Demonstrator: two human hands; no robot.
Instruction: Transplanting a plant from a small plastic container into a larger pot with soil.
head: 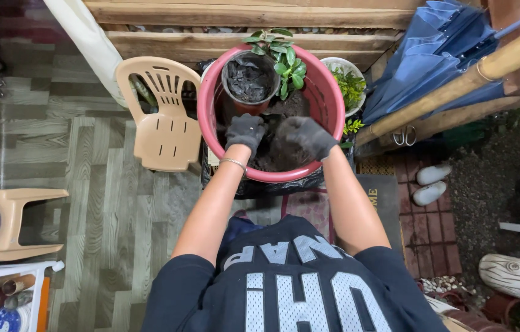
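**Both gloved hands in the soil basin**

Left hand (pixel 246 131) and right hand (pixel 306 135), dark gloves, fingers curled down into dark soil (pixel 272 157) inside red basin (pixel 327 104). Can't tell if either grips anything. Small pot (pixel 249 77) and leafy green plant (pixel 285 58) sit at basin's far side. Beige plastic chair (pixel 162 117) just left.

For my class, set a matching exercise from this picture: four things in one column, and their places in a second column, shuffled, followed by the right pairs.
Things:
1. plastic chair
2. folded blue umbrella
3. small pot of dark soil
4. white slippers

Places:
A. inside the red basin
B. on the brick paving, right of the basin
C. left of the basin
D. leaning at the upper right

Pairs: 1-C, 2-D, 3-A, 4-B
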